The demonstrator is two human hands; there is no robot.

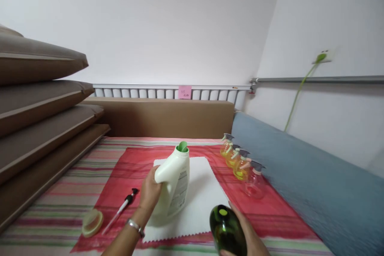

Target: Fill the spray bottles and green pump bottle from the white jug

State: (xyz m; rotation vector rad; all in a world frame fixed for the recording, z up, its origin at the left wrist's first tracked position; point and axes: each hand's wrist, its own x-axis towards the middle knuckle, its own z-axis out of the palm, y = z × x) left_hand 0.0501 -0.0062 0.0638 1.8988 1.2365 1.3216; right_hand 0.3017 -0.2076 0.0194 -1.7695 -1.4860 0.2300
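Observation:
My left hand (151, 189) is closed round the handle of a white detergent jug (175, 186), which is upright over the white cloth. The jug has no cap on, and a green pour spout (182, 147) shows in its mouth. In my right hand (246, 230) is a dark green bottle (227, 230), held near the front edge of the cloth with its round opening facing up. A pump dispenser top (125, 205) with a black head and long white tube lies left of my left wrist. Near it rests a pale round cap (92, 223).
Several clear spray bottles (241, 167) stand in a row on the right, some with yellow liquid. A white cloth (200, 192) lies on a red sheet (120, 172). Stacked brown cushions (45, 100) rise at left; a blue padded edge (300, 176) runs along the right.

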